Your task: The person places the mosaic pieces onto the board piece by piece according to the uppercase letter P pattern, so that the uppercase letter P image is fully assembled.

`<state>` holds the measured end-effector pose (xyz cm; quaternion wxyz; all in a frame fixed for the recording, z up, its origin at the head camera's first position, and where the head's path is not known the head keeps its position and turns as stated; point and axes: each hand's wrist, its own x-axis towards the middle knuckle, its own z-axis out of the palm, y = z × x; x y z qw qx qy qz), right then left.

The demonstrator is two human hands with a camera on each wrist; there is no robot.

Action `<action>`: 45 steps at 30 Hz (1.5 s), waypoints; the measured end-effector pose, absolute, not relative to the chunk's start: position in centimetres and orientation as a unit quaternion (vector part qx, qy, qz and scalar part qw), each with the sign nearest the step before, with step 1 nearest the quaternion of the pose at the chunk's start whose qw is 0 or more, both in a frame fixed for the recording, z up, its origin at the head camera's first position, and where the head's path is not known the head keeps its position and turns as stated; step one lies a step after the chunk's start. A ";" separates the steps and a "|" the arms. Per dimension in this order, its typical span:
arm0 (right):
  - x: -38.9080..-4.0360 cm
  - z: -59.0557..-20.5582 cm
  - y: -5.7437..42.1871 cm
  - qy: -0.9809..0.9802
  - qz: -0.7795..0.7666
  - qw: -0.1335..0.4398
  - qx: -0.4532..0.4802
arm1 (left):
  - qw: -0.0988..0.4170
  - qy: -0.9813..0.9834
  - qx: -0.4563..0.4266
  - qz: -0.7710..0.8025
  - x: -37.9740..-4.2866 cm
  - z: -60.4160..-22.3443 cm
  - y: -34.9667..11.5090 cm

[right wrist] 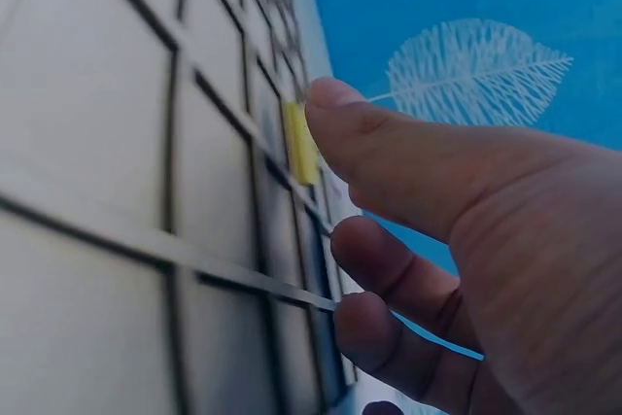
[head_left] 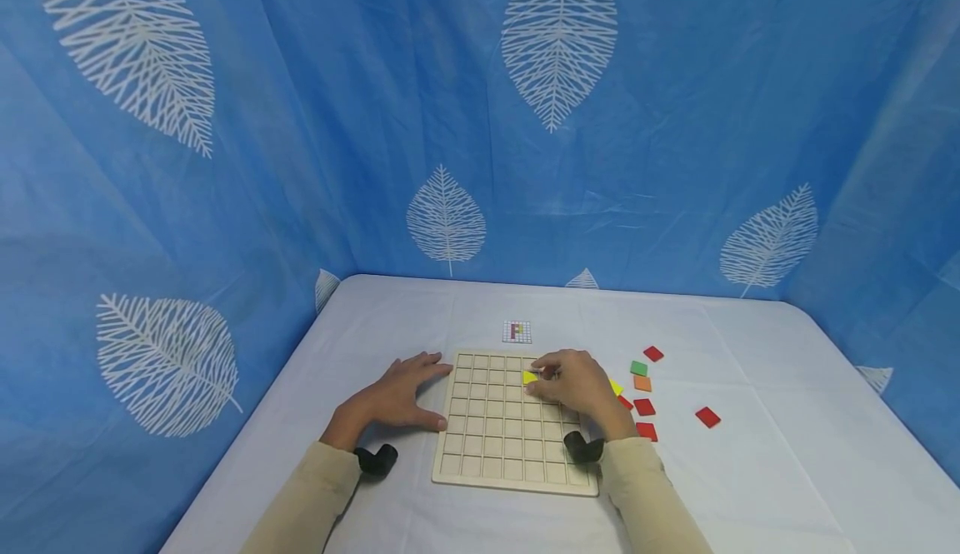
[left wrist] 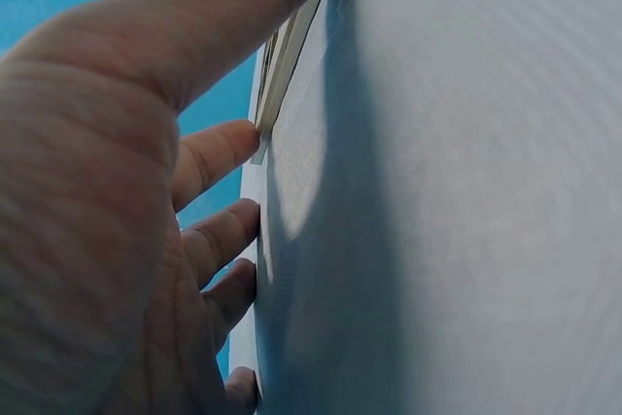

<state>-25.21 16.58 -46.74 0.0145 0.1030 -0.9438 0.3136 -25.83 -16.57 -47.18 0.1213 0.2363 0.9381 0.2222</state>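
A pale wooden grid board [head_left: 495, 446] lies on the table. My left hand [head_left: 397, 391] is beside its left edge, fingers spread, with thumb and index fingertip touching the rim. Over the board's upper right part, my right hand [head_left: 573, 383] has its thumb and index finger at opposite edges of a yellow square tile [head_left: 530, 377], pinching it at a cell near the far side. In the right wrist view the thumb hides part of this yellow tile [right wrist: 299, 143]. The other right fingers are bent above the grid.
Right of the board lie several red tiles [head_left: 644, 406], a green tile [head_left: 638, 367], an orange tile [head_left: 642, 383] and another yellow tile [head_left: 616, 387], partly behind the right hand. A small pattern card [head_left: 517, 331] lies beyond the board. Blue leaf-print curtains [head_left: 652, 162] surround the white-covered table [head_left: 780, 487].
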 end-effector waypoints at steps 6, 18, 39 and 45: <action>-25.4 -45.6 17.5 -0.937 0.333 0.015 0.107 | 0.125 0.937 0.234 0.228 -25.8 -47.1 -16.6; -24.8 -43.0 19.5 -0.932 0.331 0.063 0.133 | 0.126 0.937 0.237 0.222 -25.6 -46.9 -16.6; -23.4 -41.2 25.2 -0.940 0.308 0.112 0.095 | 0.129 0.942 0.227 0.213 -25.8 -46.9 -16.7; -23.0 -40.7 26.6 -0.945 0.290 0.124 0.085 | 0.134 0.935 0.233 0.230 -25.8 -46.7 -16.3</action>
